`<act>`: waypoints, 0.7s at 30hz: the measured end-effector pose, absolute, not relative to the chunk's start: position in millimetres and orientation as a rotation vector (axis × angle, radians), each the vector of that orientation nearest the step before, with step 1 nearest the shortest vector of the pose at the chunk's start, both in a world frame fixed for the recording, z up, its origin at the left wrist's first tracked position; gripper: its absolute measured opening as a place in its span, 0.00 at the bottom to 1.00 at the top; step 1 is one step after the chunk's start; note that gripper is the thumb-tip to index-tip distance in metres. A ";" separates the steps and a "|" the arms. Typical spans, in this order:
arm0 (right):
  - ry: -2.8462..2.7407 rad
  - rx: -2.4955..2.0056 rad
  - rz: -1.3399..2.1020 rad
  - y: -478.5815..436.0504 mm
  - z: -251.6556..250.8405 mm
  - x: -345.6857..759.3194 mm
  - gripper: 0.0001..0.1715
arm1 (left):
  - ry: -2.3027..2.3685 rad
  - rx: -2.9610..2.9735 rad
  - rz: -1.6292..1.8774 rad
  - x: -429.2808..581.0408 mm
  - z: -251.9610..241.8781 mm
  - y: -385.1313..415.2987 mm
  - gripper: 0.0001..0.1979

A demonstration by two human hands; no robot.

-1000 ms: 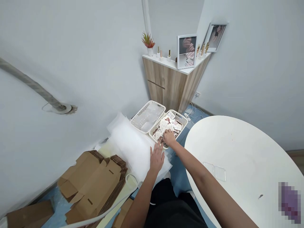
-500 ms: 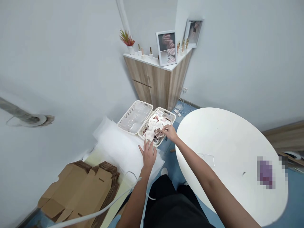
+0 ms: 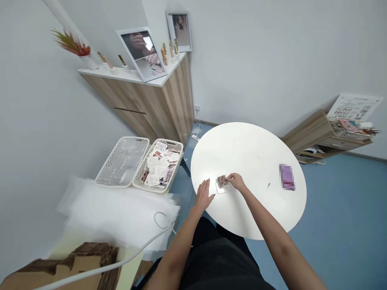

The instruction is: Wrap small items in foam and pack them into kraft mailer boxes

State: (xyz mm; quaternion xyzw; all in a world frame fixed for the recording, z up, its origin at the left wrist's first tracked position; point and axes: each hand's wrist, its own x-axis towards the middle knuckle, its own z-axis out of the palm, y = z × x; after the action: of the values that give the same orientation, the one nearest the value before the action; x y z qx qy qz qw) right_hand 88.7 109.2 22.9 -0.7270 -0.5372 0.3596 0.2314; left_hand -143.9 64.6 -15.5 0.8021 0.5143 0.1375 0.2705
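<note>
Right hand (image 3: 236,182) is pinching the right edge of a small nail card (image 3: 222,181), with fingertips drawn together on it. The card is showing rows of dark nails and is sitting on a clear plastic tray (image 3: 221,189), which is lying flat on the table (image 3: 256,157). Left hand (image 3: 204,196) is spread open, palm down, with its fingers resting near the table's edge, just beside the tray. No contact is showing between this hand and the card.

The table is round and white, and both forearms are reaching out over its near side. A blurred purple item (image 3: 287,177) is lying on the table, well apart from the hands; its details are hidden.

To the left, a basket of clear plastic (image 3: 122,161) and a basket of printed cards (image 3: 159,165) are standing side by side, touching along one long edge. Both are white and slotted. A white foam stack (image 3: 117,213) is lying in front of them, with flattened cardboard (image 3: 75,268) at the lower left. A pale cable (image 3: 121,259) is running across the foam and cardboard.

Beyond them, a wooden cabinet (image 3: 151,104) is standing in the corner, carrying two framed nail photos (image 3: 140,54), small bottles (image 3: 165,54) and a red-green plant (image 3: 71,42). A low wooden shelf unit (image 3: 311,133) is standing against the far wall.
</note>
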 end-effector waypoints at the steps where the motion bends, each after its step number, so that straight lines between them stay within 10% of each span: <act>1: -1.473 -2.022 0.992 102.3 16.5 92.5 0.13 | 1.359 2.168 0.301 -135.5 -22.2 64.2 0.41; 21: -1.349 -2.331 0.579 54.9 -32.7 111.0 0.11 | 1.295 2.527 0.174 -97.1 -49.8 73.4 0.27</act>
State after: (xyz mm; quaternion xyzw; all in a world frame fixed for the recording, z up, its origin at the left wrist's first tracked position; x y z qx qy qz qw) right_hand 111.0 54.9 -32.7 -0.8303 -0.4806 0.2062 0.1924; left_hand -97.1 73.4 -49.8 0.8786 0.4501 0.0604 0.1477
